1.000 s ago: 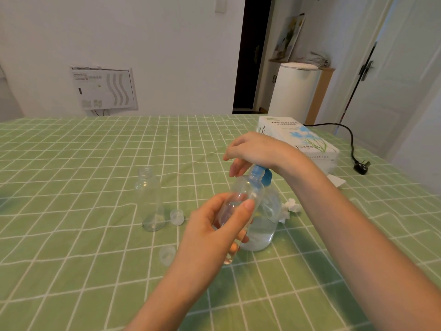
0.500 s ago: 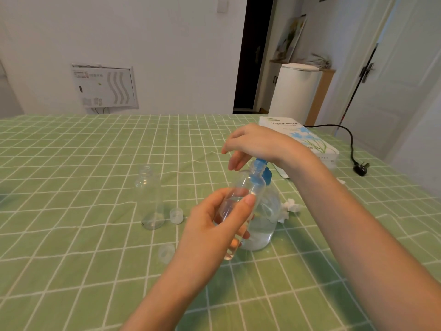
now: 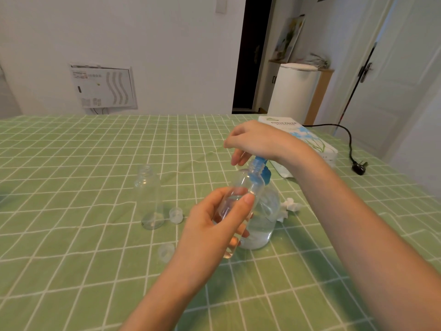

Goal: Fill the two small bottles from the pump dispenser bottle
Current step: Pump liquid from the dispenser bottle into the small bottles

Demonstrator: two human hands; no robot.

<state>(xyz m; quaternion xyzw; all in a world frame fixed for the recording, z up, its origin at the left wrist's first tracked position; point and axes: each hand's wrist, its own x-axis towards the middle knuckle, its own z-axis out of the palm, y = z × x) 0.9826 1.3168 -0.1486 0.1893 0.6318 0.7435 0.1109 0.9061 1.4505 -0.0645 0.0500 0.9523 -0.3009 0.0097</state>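
Note:
My left hand (image 3: 216, 231) grips a small clear bottle (image 3: 243, 187), tilted, its open neck right under the blue pump nozzle. The pump dispenser bottle (image 3: 265, 216) stands behind it on the table, clear with a blue head and liquid in its lower part. My right hand (image 3: 257, 140) rests on top of the pump head with loosely curled fingers; the head is mostly hidden under it. A second small clear bottle (image 3: 150, 199) stands upright and uncapped to the left. Two clear caps lie on the cloth, one (image 3: 176, 215) beside that bottle, one (image 3: 166, 252) nearer me.
A green checked tablecloth (image 3: 71, 235) covers the table. A tissue paper box (image 3: 307, 142) lies at the back right, a crumpled tissue (image 3: 290, 206) beside the pump bottle. A black cable with plug (image 3: 358, 167) lies at the right edge.
My right hand has risen a little with the pump head. The small bottle in my left hand stays at the nozzle.

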